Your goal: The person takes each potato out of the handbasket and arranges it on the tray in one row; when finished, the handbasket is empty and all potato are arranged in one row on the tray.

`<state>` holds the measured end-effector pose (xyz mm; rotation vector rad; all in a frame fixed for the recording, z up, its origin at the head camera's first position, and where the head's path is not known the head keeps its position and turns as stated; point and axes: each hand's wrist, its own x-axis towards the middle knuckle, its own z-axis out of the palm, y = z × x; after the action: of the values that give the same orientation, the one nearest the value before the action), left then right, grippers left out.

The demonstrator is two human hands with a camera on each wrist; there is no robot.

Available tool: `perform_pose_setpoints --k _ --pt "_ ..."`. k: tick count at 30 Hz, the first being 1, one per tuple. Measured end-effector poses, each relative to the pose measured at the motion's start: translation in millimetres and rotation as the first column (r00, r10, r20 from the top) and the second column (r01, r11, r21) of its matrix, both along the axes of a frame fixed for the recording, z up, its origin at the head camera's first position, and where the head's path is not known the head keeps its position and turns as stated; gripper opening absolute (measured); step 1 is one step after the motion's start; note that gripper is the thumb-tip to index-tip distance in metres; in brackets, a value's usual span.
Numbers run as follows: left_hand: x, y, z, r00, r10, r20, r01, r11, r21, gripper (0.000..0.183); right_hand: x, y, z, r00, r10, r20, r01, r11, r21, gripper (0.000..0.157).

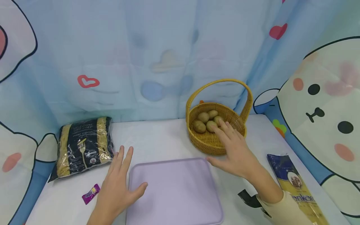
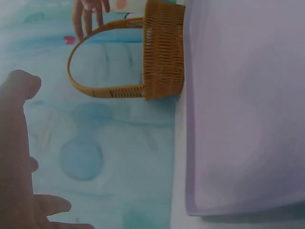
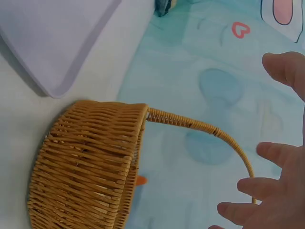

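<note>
A yellow-brown wicker basket [image 1: 206,147] with a tall arched handle stands at the back right of the white table. In it lie several roundish brown-green items [image 1: 199,126], either kiwis or potatoes; I cannot tell which. My right hand [image 1: 237,153] hovers over the basket's front right side with fingers spread, gripping nothing. In the right wrist view its fingers are apart from the basket. My left hand [image 1: 115,187] is held above the table left of a lilac tray [image 1: 174,190], fingers straight and thumb out, holding nothing.
A black and gold pasta bag [image 1: 84,148] lies at the back left. Near my left hand is a small purple wrapped sweet [image 1: 91,193]. A blue and gold packet [image 1: 295,184] lies on the right, beside my right forearm. A patterned curtain [image 1: 157,62] hangs behind the table.
</note>
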<state>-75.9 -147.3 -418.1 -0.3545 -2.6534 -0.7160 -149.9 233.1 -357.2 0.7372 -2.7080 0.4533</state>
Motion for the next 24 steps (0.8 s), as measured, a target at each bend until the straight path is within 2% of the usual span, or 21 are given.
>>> perform_pose_setpoints --k 3,6,10,16,19,24 --pt "5.3 -1 -11.1 0.999 -0.006 0.053 0.001 0.995 0.101 0.107 -6.4 2 0.0 1.000 0.022 -0.009 -0.022 0.999 -0.035 0.101" --pt "10.0 -3 -23.0 0.990 0.002 0.143 -0.024 0.989 0.149 0.101 -12.9 4 1.7 0.999 0.041 0.003 -0.041 0.997 -0.064 0.102" --pt "14.3 -6 -35.6 0.960 0.025 0.280 -0.071 0.985 0.156 0.094 -23.1 7 7.3 0.997 0.041 0.063 -0.035 0.995 -0.093 0.102" --pt "16.2 -8 -44.8 0.908 0.035 0.418 -0.135 0.968 0.212 0.091 -46.7 15 16.1 0.993 0.039 0.110 -0.026 0.993 -0.115 0.099" --pt "16.0 -7 -46.1 0.890 0.044 0.455 -0.159 0.963 0.219 0.089 -57.5 20 19.8 0.991 0.043 0.129 -0.026 0.991 -0.128 0.097" --pt "13.0 -7 -49.5 0.896 0.030 0.442 -0.141 0.965 0.221 0.081 -73.6 26 25.1 0.986 0.052 0.157 -0.031 0.991 -0.131 0.093"
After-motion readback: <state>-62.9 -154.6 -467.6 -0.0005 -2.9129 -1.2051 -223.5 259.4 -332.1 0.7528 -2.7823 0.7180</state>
